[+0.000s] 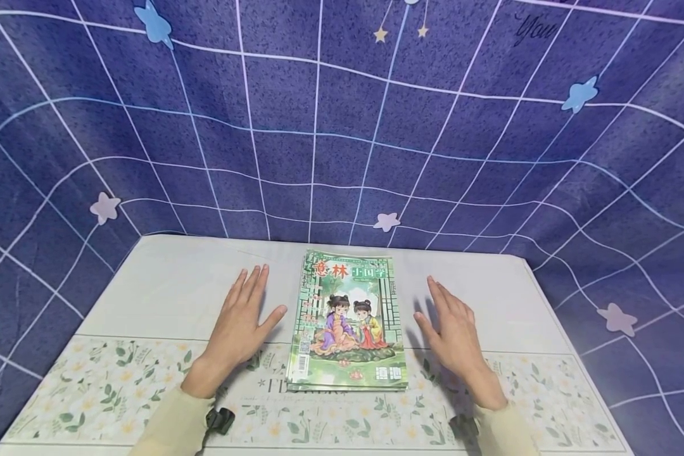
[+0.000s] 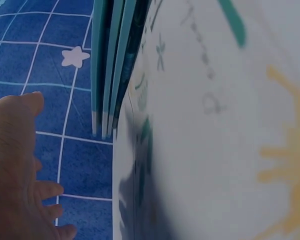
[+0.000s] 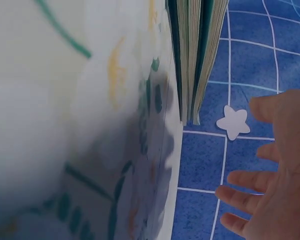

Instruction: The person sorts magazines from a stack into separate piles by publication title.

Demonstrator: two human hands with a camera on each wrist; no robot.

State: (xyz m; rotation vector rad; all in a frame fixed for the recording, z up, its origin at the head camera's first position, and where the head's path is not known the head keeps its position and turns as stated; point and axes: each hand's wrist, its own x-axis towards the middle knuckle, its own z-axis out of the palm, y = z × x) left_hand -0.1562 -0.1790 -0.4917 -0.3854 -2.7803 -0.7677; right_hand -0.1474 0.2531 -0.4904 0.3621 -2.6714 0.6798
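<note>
A small stack of magazines (image 1: 348, 323) lies on the table between my two hands, its green cover showing two illustrated figures in robes. Several spines and page edges of the stack (image 3: 192, 60) show side-on in the right wrist view. My left hand (image 1: 239, 320) is to the left of the stack, apart from it, fingers straight and thumb spread toward it. On the other side my right hand (image 1: 450, 326) hovers apart from the stack, fingers extended and thumb out. Both hands hold nothing, and their shadows fall on the tabletop.
The white table (image 1: 171, 285) has a floral-printed band (image 1: 120, 386) along its near part. Behind and on both sides hangs a blue grid-patterned cloth (image 1: 285, 158) with star shapes. Dark wrist devices (image 1: 220, 419) sit at the sleeves.
</note>
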